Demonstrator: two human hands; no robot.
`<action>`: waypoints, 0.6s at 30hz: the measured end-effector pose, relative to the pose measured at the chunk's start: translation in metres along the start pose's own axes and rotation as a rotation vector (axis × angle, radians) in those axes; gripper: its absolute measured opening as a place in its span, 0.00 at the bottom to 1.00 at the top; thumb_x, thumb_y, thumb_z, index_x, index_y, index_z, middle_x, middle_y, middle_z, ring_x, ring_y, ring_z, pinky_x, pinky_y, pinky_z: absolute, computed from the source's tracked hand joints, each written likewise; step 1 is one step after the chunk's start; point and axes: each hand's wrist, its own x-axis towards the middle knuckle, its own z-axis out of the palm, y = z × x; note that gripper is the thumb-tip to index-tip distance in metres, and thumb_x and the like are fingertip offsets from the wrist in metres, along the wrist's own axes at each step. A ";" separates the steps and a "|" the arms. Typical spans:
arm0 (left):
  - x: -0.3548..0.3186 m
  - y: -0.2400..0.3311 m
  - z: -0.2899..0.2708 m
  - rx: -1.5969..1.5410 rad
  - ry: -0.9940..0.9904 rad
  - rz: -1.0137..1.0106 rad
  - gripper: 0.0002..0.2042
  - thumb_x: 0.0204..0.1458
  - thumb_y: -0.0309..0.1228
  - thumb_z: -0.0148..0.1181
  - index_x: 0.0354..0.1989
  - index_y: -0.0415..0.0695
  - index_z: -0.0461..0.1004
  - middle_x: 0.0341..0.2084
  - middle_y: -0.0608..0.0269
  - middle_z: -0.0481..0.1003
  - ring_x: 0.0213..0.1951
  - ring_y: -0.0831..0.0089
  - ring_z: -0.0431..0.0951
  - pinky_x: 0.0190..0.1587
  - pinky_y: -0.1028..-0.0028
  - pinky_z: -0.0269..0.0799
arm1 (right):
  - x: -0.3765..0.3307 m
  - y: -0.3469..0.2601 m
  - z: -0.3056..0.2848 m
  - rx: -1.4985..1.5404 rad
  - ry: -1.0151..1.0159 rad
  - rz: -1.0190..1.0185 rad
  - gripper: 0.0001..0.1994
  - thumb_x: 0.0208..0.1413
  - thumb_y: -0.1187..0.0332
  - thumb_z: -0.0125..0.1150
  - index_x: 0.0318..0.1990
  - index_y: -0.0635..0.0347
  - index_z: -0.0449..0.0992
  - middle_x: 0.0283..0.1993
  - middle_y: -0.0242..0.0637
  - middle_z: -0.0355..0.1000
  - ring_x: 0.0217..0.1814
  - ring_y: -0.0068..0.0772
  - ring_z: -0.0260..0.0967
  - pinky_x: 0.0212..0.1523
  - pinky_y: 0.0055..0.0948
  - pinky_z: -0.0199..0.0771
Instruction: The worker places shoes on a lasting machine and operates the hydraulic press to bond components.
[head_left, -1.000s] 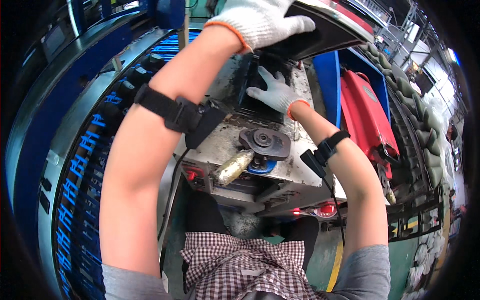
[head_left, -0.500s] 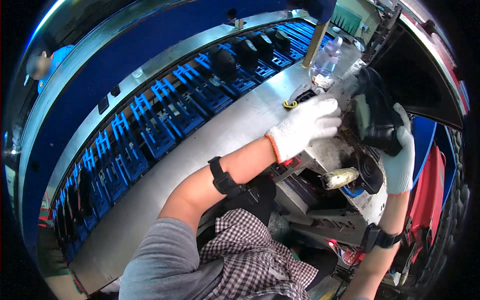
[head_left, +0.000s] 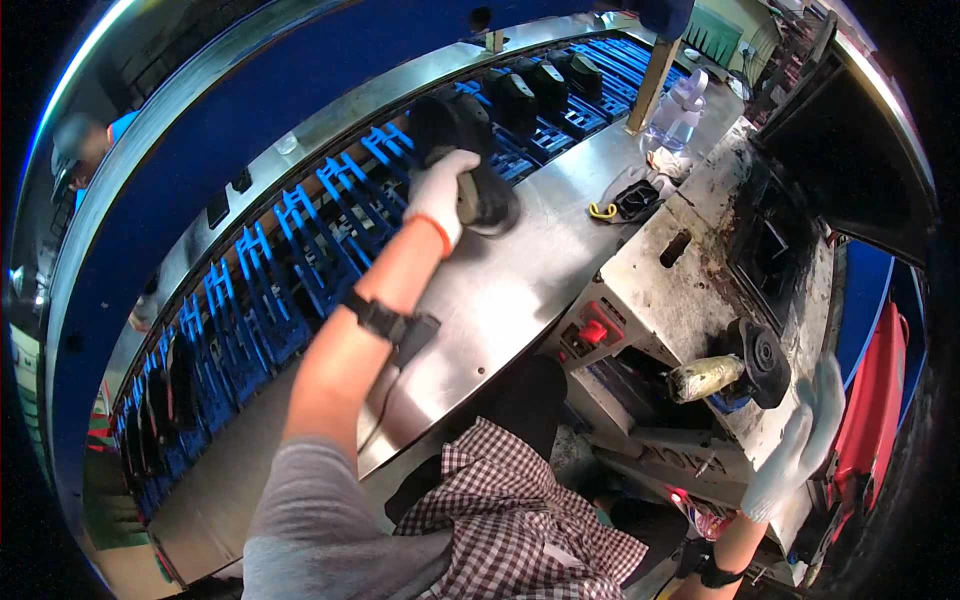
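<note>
My left hand (head_left: 442,195), in a white knit glove, is closed around a black shoe (head_left: 490,205). It holds the shoe tilted over the metal ledge, at the near edge of the blue slatted rack (head_left: 345,185); motion blurs the shoe's outline. My right hand (head_left: 795,450), gloved as well, holds nothing, its fingers stretched out beside the worn, pale machine (head_left: 640,250). Near that hand a dark block-shaped part (head_left: 757,362) sits on the machine, with a handle wrapped in yellowish tape (head_left: 705,379).
Several black shoes (head_left: 512,98) stand on the rack's far end. A clear bottle (head_left: 675,118) and a black item with a yellow hook (head_left: 632,202) rest on the metal ledge (head_left: 530,245). A red button (head_left: 594,332) sticks out of the machine's front. A blue beam (head_left: 250,95) runs above.
The shoe has passed from my right hand to my left and moved left from the machine to the rack's edge. My right hand has dropped nearer to me, opened.
</note>
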 end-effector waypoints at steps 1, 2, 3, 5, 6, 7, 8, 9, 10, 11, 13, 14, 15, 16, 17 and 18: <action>0.028 0.003 -0.006 0.124 0.076 0.086 0.27 0.45 0.30 0.75 0.55 0.42 0.75 0.46 0.55 0.82 0.48 0.59 0.83 0.54 0.59 0.80 | -0.009 0.013 -0.006 -0.079 0.016 -0.014 0.25 0.75 0.68 0.48 0.74 0.72 0.65 0.77 0.52 0.63 0.78 0.48 0.63 0.76 0.47 0.64; 0.055 0.004 -0.011 0.256 0.170 0.136 0.39 0.38 0.32 0.79 0.63 0.40 0.71 0.52 0.51 0.79 0.54 0.56 0.80 0.57 0.58 0.77 | -0.019 0.025 -0.010 -0.156 0.043 -0.016 0.24 0.74 0.71 0.49 0.73 0.72 0.66 0.76 0.52 0.64 0.78 0.47 0.63 0.76 0.46 0.64; 0.081 0.006 -0.015 0.368 0.273 0.212 0.45 0.36 0.33 0.80 0.67 0.38 0.68 0.55 0.47 0.78 0.56 0.52 0.79 0.59 0.57 0.76 | -0.027 0.036 -0.013 -0.236 0.076 -0.022 0.23 0.73 0.74 0.49 0.73 0.72 0.67 0.75 0.51 0.65 0.78 0.47 0.63 0.76 0.45 0.63; 0.122 0.008 -0.028 0.577 0.417 0.236 0.59 0.32 0.38 0.81 0.78 0.38 0.57 0.66 0.38 0.72 0.64 0.44 0.76 0.67 0.54 0.72 | -0.041 0.057 -0.014 -0.359 0.019 -0.053 0.23 0.71 0.77 0.50 0.72 0.72 0.68 0.74 0.51 0.67 0.78 0.47 0.62 0.77 0.45 0.63; 0.139 0.008 -0.031 0.782 0.511 0.175 0.61 0.38 0.42 0.78 0.82 0.40 0.49 0.72 0.36 0.67 0.70 0.41 0.71 0.72 0.53 0.68 | -0.046 0.065 -0.014 -0.419 0.006 -0.079 0.23 0.69 0.79 0.51 0.71 0.72 0.68 0.73 0.51 0.67 0.78 0.47 0.62 0.77 0.45 0.63; 0.150 0.007 -0.036 0.907 0.501 0.126 0.61 0.41 0.45 0.77 0.83 0.41 0.46 0.73 0.35 0.65 0.72 0.40 0.69 0.73 0.52 0.66 | -0.051 0.074 -0.010 -0.243 -0.013 0.014 0.23 0.68 0.81 0.52 0.70 0.71 0.69 0.73 0.51 0.66 0.77 0.48 0.63 0.77 0.45 0.62; 0.158 0.003 -0.038 1.025 0.499 0.083 0.61 0.44 0.48 0.76 0.84 0.42 0.44 0.74 0.34 0.63 0.74 0.39 0.67 0.75 0.51 0.64 | -0.054 0.080 -0.010 -0.269 -0.002 -0.020 0.23 0.68 0.81 0.53 0.71 0.71 0.69 0.73 0.50 0.65 0.77 0.47 0.63 0.77 0.45 0.63; 0.163 0.000 -0.040 1.027 0.487 0.102 0.60 0.46 0.50 0.74 0.84 0.42 0.43 0.74 0.33 0.63 0.74 0.39 0.66 0.76 0.51 0.63 | -0.057 0.086 -0.008 -0.315 -0.017 -0.054 0.24 0.69 0.81 0.53 0.71 0.71 0.68 0.74 0.50 0.65 0.77 0.47 0.63 0.77 0.44 0.64; 0.165 -0.004 -0.040 1.035 0.484 0.098 0.60 0.48 0.52 0.73 0.84 0.42 0.42 0.75 0.33 0.62 0.74 0.40 0.66 0.76 0.50 0.62 | -0.058 0.090 -0.007 -0.374 -0.019 -0.052 0.24 0.69 0.81 0.53 0.71 0.70 0.68 0.74 0.50 0.64 0.77 0.46 0.63 0.76 0.44 0.65; 0.161 -0.008 -0.041 1.057 0.484 0.046 0.60 0.50 0.54 0.72 0.84 0.42 0.41 0.75 0.33 0.62 0.75 0.40 0.65 0.77 0.50 0.61 | -0.060 0.093 -0.006 -0.304 -0.009 -0.020 0.25 0.69 0.81 0.54 0.72 0.71 0.66 0.75 0.49 0.62 0.77 0.46 0.64 0.75 0.42 0.67; 0.144 -0.011 -0.045 0.959 0.421 0.092 0.57 0.53 0.59 0.68 0.84 0.40 0.45 0.77 0.31 0.59 0.76 0.40 0.63 0.78 0.51 0.58 | -0.062 0.096 -0.006 -0.291 0.000 0.002 0.25 0.69 0.80 0.54 0.73 0.71 0.66 0.75 0.49 0.63 0.77 0.46 0.63 0.74 0.42 0.68; 0.131 -0.008 -0.050 0.927 0.393 0.130 0.56 0.55 0.60 0.67 0.83 0.39 0.46 0.77 0.31 0.59 0.76 0.40 0.62 0.78 0.51 0.58 | -0.062 0.097 -0.007 -0.282 0.006 0.015 0.26 0.69 0.80 0.54 0.73 0.71 0.65 0.75 0.49 0.63 0.77 0.46 0.63 0.74 0.42 0.68; 0.113 -0.003 -0.059 0.980 0.405 0.220 0.56 0.55 0.60 0.67 0.83 0.37 0.47 0.76 0.32 0.60 0.77 0.40 0.62 0.78 0.52 0.58 | -0.063 0.097 -0.009 -0.295 0.012 0.055 0.25 0.70 0.79 0.54 0.73 0.72 0.66 0.74 0.50 0.64 0.77 0.47 0.64 0.74 0.41 0.67; 0.095 0.003 -0.069 1.029 0.411 0.320 0.56 0.55 0.60 0.67 0.82 0.35 0.48 0.76 0.32 0.61 0.77 0.39 0.62 0.78 0.53 0.58 | -0.061 0.099 -0.010 -0.376 0.030 0.015 0.22 0.72 0.78 0.54 0.71 0.72 0.68 0.72 0.51 0.69 0.74 0.48 0.67 0.73 0.41 0.67; 0.076 0.014 -0.086 1.080 0.447 0.352 0.55 0.56 0.58 0.67 0.82 0.33 0.48 0.74 0.33 0.64 0.77 0.39 0.61 0.78 0.52 0.58 | -0.061 0.099 -0.011 -0.347 0.031 0.012 0.21 0.73 0.77 0.54 0.71 0.72 0.69 0.70 0.52 0.71 0.73 0.49 0.68 0.73 0.41 0.67; 0.056 0.028 -0.106 1.221 0.544 0.438 0.55 0.53 0.57 0.69 0.81 0.34 0.51 0.74 0.33 0.64 0.75 0.41 0.64 0.76 0.52 0.61 | -0.060 0.100 -0.012 -0.354 0.038 0.017 0.20 0.74 0.76 0.54 0.70 0.73 0.70 0.69 0.53 0.72 0.71 0.49 0.70 0.73 0.41 0.67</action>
